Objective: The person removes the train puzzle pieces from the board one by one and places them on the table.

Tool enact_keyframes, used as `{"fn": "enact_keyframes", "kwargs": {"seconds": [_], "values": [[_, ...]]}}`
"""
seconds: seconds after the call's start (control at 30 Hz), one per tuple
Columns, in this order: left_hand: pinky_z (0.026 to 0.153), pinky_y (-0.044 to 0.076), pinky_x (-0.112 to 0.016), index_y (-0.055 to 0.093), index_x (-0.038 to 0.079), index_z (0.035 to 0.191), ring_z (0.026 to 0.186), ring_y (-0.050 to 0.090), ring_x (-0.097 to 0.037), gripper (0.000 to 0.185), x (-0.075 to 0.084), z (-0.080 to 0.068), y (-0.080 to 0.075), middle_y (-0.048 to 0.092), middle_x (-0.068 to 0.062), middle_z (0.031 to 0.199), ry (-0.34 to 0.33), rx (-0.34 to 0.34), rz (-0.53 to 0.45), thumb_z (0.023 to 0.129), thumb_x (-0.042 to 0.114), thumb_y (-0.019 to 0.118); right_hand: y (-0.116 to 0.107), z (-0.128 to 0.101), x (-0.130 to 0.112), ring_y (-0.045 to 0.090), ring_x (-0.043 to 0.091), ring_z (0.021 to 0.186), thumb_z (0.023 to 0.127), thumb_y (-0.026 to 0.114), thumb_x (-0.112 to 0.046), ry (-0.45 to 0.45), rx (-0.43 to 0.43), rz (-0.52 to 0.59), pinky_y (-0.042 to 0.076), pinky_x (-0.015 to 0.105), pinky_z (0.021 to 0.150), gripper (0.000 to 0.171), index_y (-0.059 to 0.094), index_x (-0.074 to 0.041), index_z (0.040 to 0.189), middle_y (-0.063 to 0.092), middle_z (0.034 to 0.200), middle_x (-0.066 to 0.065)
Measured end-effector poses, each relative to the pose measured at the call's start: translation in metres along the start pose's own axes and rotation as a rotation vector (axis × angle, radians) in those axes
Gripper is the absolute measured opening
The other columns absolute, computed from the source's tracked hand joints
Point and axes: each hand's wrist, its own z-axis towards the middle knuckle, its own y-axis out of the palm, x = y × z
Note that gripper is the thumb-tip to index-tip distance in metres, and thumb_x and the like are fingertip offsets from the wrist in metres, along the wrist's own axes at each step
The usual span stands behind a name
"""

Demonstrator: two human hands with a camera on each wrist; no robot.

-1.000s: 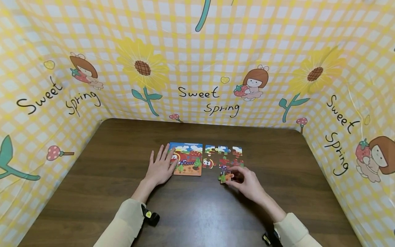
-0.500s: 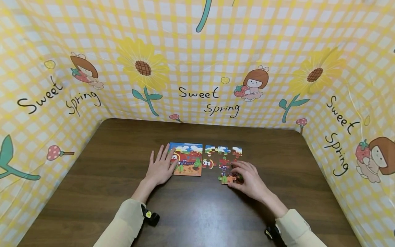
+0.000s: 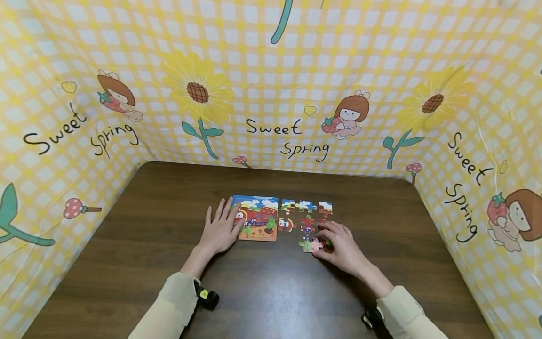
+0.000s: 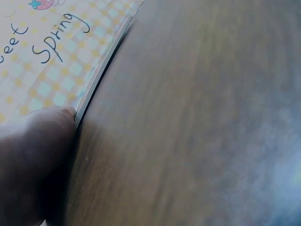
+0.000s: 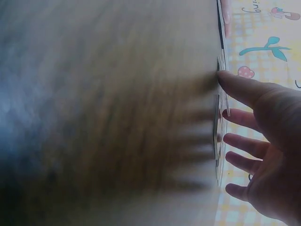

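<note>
A: Big picture first: a dark wooden table (image 3: 271, 292), walled on three sides by a yellow checked cloth (image 3: 271, 70) printed with sunflowers and "Sweet Spring".

B: And on the table, the reference picture (image 3: 257, 217), a card showing a red train, lying flat left of centre.

A: Left hand (image 3: 220, 230) rests on the table with fingers straight and spread, fingertips touching the card's left edge. Nothing gripped.

B: Just right of the card sit the loose puzzle pieces (image 3: 306, 214), laid out in rows, some joined, some apart.

A: Right hand (image 3: 340, 247) is down on the near right corner of that group, fingers fanned flat over the pieces, thumb against one small piece (image 3: 311, 245) at the near edge. Pressing, not pinching, as far as the head view shows.

B: The pieces under that palm are hidden. No box or tray in view.

A: Wrist views? Mostly blurred table grain. The right one shows the spread fingers (image 5: 244, 141) against thin piece edges; the left only a dark thumb.
</note>
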Motion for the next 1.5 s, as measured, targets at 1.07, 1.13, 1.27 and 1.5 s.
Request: {"fn": "enact_keyframes", "kwargs": {"seconds": [1.07,1.13,1.27,1.5], "values": [[0.119,0.001,-0.066,0.022,0.025,0.157,0.154,0.007,-0.033,0.063,0.002,0.006,-0.003,0.012,-0.007,0.166,0.010,0.039,0.029,0.102,0.053,0.034,-0.037,0.004,0.020,0.043,0.034,0.135,0.090,0.071,-0.027,0.152,0.138,0.145,0.030,0.067,0.105,0.049,0.056,-0.014,0.135,0.056,0.138,0.008],[0.120,0.000,-0.065,0.022,0.024,0.157,0.154,0.007,-0.033,0.063,0.003,0.004,-0.003,0.011,-0.007,0.166,0.010,0.036,0.027,0.102,0.054,0.034,-0.035,0.003,0.021,0.043,0.035,0.135,0.090,0.071,-0.027,0.158,0.134,0.144,0.030,0.068,0.105,0.050,0.055,-0.013,0.136,0.056,0.138,0.009],[0.120,0.000,-0.065,0.023,0.023,0.157,0.154,0.007,-0.033,0.064,0.003,0.001,-0.002,0.011,-0.008,0.166,0.000,0.023,0.025,0.102,0.055,0.034,-0.031,0.000,0.022,0.042,0.035,0.135,0.091,0.070,-0.027,0.166,0.117,0.140,0.029,0.069,0.105,0.052,0.053,-0.012,0.138,0.055,0.140,0.011],[0.119,0.000,-0.067,0.020,0.020,0.158,0.154,0.006,-0.036,0.071,0.003,-0.005,-0.009,0.009,-0.010,0.166,0.006,-0.021,-0.049,0.100,0.059,0.035,-0.032,0.002,0.019,0.041,0.032,0.137,0.091,0.069,-0.031,0.179,0.109,0.147,0.029,0.065,0.108,0.054,0.051,-0.014,0.139,0.053,0.141,0.009]]}}
